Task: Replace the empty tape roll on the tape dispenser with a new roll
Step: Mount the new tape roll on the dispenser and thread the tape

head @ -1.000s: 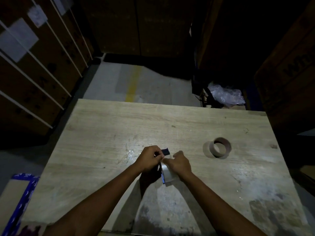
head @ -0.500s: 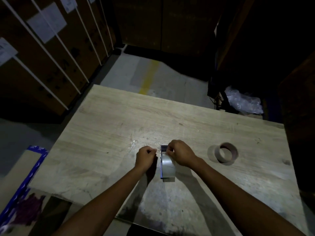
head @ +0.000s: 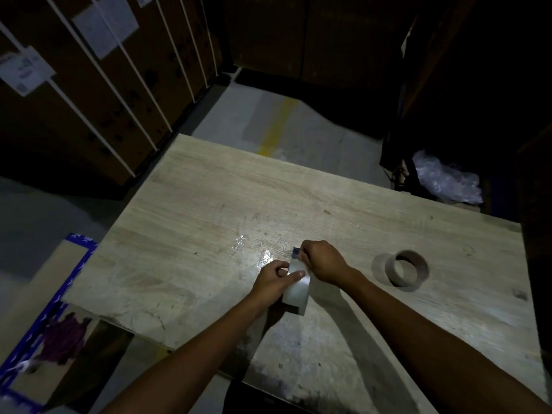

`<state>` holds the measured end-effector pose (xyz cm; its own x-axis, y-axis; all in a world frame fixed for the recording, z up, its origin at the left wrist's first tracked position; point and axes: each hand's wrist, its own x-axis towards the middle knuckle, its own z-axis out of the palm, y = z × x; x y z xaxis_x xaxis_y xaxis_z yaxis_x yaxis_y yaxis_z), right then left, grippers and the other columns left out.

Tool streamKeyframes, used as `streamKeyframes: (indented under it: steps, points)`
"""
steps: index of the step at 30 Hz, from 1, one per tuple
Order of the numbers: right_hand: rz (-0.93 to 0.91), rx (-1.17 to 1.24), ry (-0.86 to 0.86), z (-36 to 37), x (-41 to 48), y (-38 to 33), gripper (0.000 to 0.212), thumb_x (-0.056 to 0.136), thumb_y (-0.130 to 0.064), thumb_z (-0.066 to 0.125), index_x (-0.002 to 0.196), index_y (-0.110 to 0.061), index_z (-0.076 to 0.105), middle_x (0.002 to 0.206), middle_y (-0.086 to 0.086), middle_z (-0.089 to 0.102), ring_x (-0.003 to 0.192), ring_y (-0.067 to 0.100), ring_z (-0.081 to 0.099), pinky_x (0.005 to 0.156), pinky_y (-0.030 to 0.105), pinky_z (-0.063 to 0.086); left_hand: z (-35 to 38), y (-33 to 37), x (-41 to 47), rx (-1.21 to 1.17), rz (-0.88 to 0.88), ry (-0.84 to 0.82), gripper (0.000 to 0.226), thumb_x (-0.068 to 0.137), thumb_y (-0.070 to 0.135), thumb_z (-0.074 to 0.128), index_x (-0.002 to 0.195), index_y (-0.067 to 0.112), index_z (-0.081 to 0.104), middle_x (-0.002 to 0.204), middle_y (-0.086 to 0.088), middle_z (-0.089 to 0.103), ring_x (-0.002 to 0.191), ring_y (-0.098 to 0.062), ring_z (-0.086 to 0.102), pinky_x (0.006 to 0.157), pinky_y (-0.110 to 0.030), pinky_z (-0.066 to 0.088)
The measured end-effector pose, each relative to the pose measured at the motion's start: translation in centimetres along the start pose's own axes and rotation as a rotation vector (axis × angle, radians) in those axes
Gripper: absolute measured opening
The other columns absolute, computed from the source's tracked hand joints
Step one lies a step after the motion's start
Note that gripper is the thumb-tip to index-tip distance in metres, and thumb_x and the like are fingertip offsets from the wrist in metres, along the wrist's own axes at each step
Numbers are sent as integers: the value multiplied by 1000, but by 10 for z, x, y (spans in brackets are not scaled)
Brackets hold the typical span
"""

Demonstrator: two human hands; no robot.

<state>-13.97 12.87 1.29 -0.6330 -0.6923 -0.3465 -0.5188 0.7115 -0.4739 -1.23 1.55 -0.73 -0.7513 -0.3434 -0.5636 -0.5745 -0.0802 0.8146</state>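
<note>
Dim light is falling from above onto the worktop (head: 209, 204), glaring off the shiny tape (head: 297, 289) and casting soft shadows under both forearms. Surroundings are sinking into near-black, and straight lines are bowing toward the wide-angle frame's edges.

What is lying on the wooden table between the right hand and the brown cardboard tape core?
Nothing. In the head view, only bare wooden table and the core's shadow separate the right hand from the brown cardboard tape core.

dim room. pale wood table (head: 209, 204) on grey concrete floor (head: 298, 127) with yellow stripe (head: 276, 130); strapped cardboard boxes (head: 89, 100) far left; crumpled plastic (head: 445, 177) far right.
</note>
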Motion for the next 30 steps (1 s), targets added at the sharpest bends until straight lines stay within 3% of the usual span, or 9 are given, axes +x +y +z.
streamKeyframes:
  steps: [3,7,9,11,13,19,24,27,30]
  points:
    - [41,37,5,-1,5,5,22,98,-22,48,91,-7,62,92,14,69,76,27,59,65,37,44,-2,-5,-1,-53,-1,-56,47,76,26,83,117,11,64,105,-13,72,94,-24,71,80,-38,58]
    - [81,90,10,1,10,5,24,99,-22,47,94,-6,63,95,13,69,82,29,62,70,38,49,-3,-7,-7,-83,-4,-79,78,64,44,85,129,12,58,115,-13,70,103,-26,69,91,-44,57]
    - [73,81,11,3,9,2,23,100,-19,48,94,-4,65,96,14,67,85,30,61,71,37,46,-5,-3,-7,-51,-6,-105,70,72,36,84,131,12,55,113,-11,69,99,-22,69,84,-35,60]
    - [26,56,20,2,9,4,21,99,-15,51,92,-3,66,100,17,62,92,33,56,78,36,40,-5,6,-7,-42,-32,-135,52,83,17,77,129,15,52,105,-6,68,89,-13,68,68,-22,58]
    - [26,77,18,-1,12,8,21,99,-19,50,90,-5,64,104,17,59,95,34,54,81,38,41,-6,12,-3,-36,-58,-156,46,86,15,73,127,18,52,103,-3,68,87,-10,67,64,-18,54]
    - [48,146,-46,-14,16,17,23,102,-24,45,101,-6,59,102,16,66,88,30,59,73,38,43,-6,17,44,11,-142,92,35,82,55,56,88,22,65,96,-5,70,90,-24,65,83,-38,49]
    - [69,123,0,-7,15,19,23,102,-22,43,98,-4,57,99,17,66,84,29,58,65,32,34,7,27,62,74,-164,60,25,79,32,53,58,19,53,66,-5,57,66,-22,53,66,-34,38]
    - [65,140,11,-7,11,21,23,103,-22,41,97,-6,57,99,14,67,80,26,57,65,33,37,10,38,61,83,-217,29,19,80,15,49,62,13,49,66,-9,51,61,-22,47,60,-33,33]
    - [59,181,37,-8,6,18,21,104,-20,39,99,-8,54,96,11,69,73,21,54,62,31,36,11,35,68,72,-266,-39,26,83,24,49,82,4,66,76,-15,63,67,-27,59,59,-31,39]
